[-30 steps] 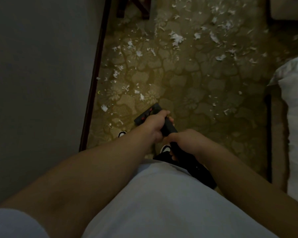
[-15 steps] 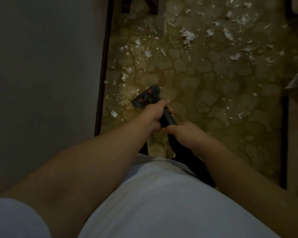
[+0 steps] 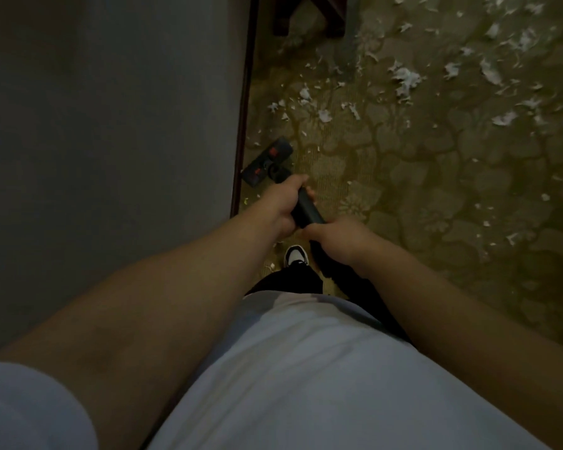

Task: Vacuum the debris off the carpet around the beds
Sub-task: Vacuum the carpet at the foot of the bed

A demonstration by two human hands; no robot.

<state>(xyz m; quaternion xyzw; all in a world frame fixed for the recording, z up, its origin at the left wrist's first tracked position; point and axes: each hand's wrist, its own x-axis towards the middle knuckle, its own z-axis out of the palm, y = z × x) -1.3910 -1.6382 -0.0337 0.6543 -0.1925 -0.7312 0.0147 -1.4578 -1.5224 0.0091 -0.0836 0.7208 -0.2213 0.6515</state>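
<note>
A black vacuum wand (image 3: 307, 211) runs from my hands down to its floor head (image 3: 268, 160), which has red marks and rests on the patterned carpet (image 3: 420, 177) right beside the dark baseboard. My left hand (image 3: 283, 203) grips the wand higher toward the head. Just behind it, my right hand (image 3: 337, 237) is closed around the same wand. White scraps of debris (image 3: 405, 79) lie scattered over the carpet ahead and to the right of the head.
A grey wall (image 3: 111, 125) with a dark baseboard (image 3: 242, 125) fills the left side. Dark wooden furniture legs (image 3: 306, 17) stand at the top. My shoe (image 3: 294, 256) is on the carpet below my hands.
The vacuum head has slid left and forward until it reaches the baseboard. The view has shifted, and the bed at the right is out of sight.
</note>
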